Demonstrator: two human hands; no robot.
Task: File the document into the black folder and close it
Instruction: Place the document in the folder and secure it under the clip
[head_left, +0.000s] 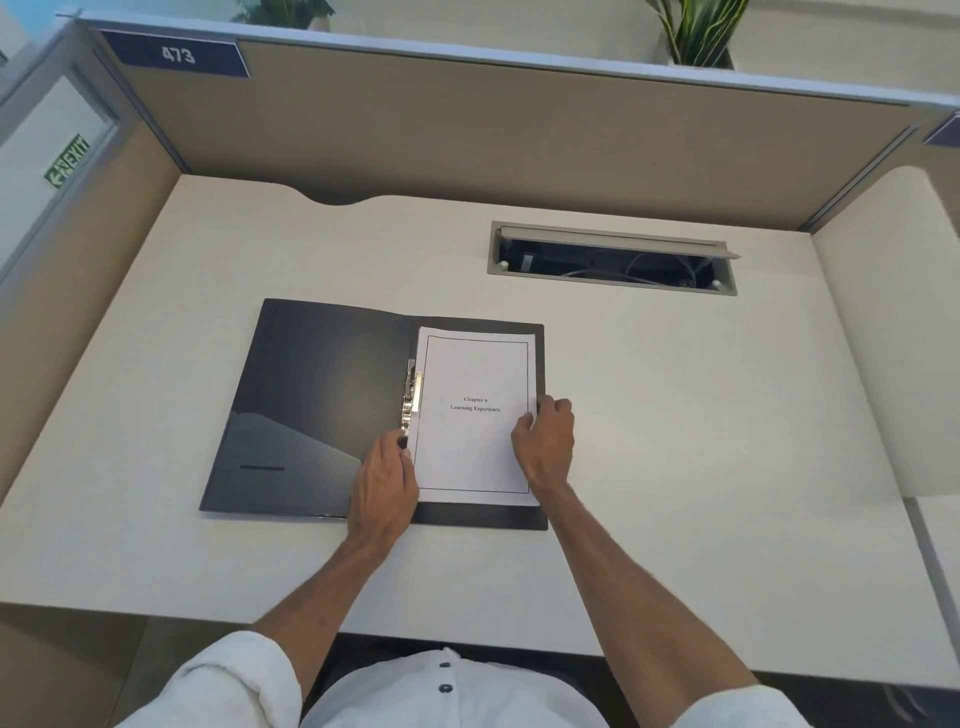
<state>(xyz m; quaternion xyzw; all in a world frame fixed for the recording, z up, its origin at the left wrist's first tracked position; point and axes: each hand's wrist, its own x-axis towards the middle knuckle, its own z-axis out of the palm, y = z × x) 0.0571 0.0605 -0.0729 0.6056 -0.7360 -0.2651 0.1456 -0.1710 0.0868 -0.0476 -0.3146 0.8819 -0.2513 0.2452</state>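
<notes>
The black folder (311, 405) lies open and flat on the desk, its left cover bare. A white document (475, 415) with a printed title page rests on the folder's right half, beside the metal clip (411, 397) at the spine. My left hand (387, 483) rests on the document's lower left edge near the clip's bottom end. My right hand (545, 441) holds the document's right edge, fingers curled over it.
The desk (701, 441) is a pale cubicle top with tan partition walls on three sides. An open cable tray (613, 260) sits in the desk behind the folder to the right. Plants stand beyond the back partition.
</notes>
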